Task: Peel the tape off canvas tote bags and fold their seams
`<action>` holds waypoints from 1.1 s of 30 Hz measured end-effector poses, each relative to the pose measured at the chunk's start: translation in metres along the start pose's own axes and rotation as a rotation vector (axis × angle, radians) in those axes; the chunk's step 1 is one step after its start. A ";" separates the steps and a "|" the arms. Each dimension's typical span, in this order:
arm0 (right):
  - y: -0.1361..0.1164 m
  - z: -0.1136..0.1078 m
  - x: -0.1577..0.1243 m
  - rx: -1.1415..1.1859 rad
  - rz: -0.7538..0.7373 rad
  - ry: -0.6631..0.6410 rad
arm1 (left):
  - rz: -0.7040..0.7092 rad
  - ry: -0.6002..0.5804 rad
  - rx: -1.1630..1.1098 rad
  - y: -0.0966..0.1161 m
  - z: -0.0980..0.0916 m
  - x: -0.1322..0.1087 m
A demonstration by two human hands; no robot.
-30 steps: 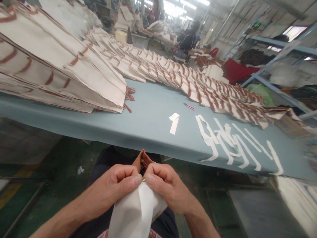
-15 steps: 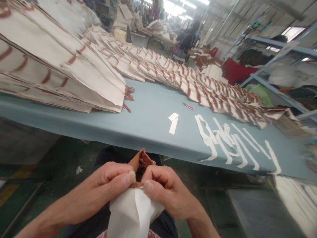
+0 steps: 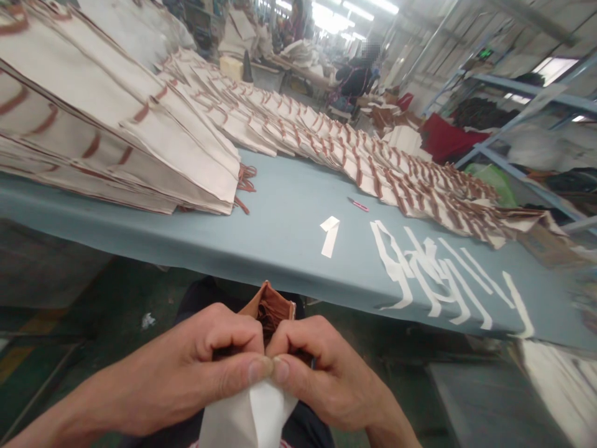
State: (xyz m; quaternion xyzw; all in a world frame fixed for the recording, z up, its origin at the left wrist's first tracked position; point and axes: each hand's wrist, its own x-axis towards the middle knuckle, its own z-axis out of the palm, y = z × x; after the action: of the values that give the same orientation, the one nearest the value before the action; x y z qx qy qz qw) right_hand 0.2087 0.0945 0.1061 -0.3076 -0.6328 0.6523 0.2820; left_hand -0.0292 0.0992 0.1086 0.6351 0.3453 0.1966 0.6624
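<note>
A cream cloth bag point(image 3: 236, 414) with a brown lining point(image 3: 278, 306) is held over my lap, its mouth partly open and facing the table. My left hand point(image 3: 200, 367) pinches the near rim between thumb and bent fingers. Right beside it, my right hand point(image 3: 321, 367) grips the same rim, and the two thumb tips meet. Brown cords or folds lie inside the bag, too dark to make out well. The hands cover the pinched edge itself.
A blue-green table point(image 3: 280, 230) runs across in front of me. On it lie stacked cream bags point(image 3: 186, 149) with brown straps, a long row of more bags point(image 3: 326, 137), small pink-handled snips point(image 3: 358, 204) and white strips point(image 3: 433, 274). A person point(image 3: 353, 78) sits farther back.
My thumbs have come together on the bag's rim, the left one sliding right. The brown edge that showed between them is now covered. The view has shifted slightly.
</note>
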 end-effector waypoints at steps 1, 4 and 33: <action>0.001 0.001 0.000 0.016 -0.005 -0.002 | 0.006 0.004 0.023 0.000 0.001 0.000; 0.002 0.002 0.000 0.026 -0.018 0.002 | 0.041 0.007 0.054 -0.003 0.003 0.001; 0.019 -0.002 0.010 0.117 0.097 0.091 | 0.029 0.091 0.005 -0.002 -0.002 0.007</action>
State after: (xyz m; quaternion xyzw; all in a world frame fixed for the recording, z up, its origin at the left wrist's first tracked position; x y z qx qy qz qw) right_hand 0.2042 0.1029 0.0870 -0.3503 -0.5646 0.6864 0.2957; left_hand -0.0265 0.1051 0.1055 0.6320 0.3663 0.2341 0.6416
